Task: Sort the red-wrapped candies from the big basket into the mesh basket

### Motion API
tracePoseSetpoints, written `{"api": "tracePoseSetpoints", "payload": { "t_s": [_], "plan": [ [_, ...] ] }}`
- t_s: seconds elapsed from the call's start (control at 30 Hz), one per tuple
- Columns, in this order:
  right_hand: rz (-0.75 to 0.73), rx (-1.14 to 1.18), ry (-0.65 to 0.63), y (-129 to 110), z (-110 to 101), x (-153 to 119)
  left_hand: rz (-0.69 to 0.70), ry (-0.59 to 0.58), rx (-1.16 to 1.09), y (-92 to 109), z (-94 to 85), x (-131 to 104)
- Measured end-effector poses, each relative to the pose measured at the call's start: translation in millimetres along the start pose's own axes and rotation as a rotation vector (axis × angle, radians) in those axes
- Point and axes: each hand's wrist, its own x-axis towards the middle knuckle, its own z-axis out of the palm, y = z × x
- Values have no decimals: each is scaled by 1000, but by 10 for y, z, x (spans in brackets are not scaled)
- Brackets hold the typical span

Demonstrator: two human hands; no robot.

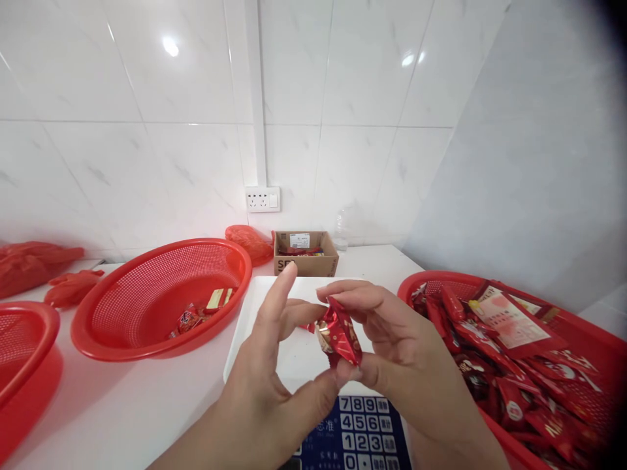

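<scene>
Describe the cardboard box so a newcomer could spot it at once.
Find the tiled wall, then its white socket plate. Below it, slightly right, sits a small open box; brown cardboard sets it apart from the red bag on its left.

Glossy, foil-like wrapper — smooth plastic baskets — matt cardboard box.
</scene>
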Motion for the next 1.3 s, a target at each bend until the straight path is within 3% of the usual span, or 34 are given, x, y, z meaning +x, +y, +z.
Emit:
{"api": "tracePoseSetpoints", "payload": {
  "t_s": [0.23, 0.47, 0.7, 0.9, 1.13, 1.3],
  "plan": [
    [127, 77, -104, -45, 44, 57, -8, -9, -32, 6, 17, 1],
    [151, 295, -113, 28, 123, 63, 8, 45, 66, 11, 25, 9],
    [208, 325, -101, 42, 153, 39, 40, 31, 52, 14, 35, -23],
    [174, 361, -48, 68, 206, 39, 40, 51, 113, -31, 49, -52],
    [135, 393, -85, 38, 212, 70, 32, 31, 64, 2, 17, -23],
    [138, 391, -47, 65, 199, 68, 52, 111, 62, -7, 67, -23]
  ]
}}
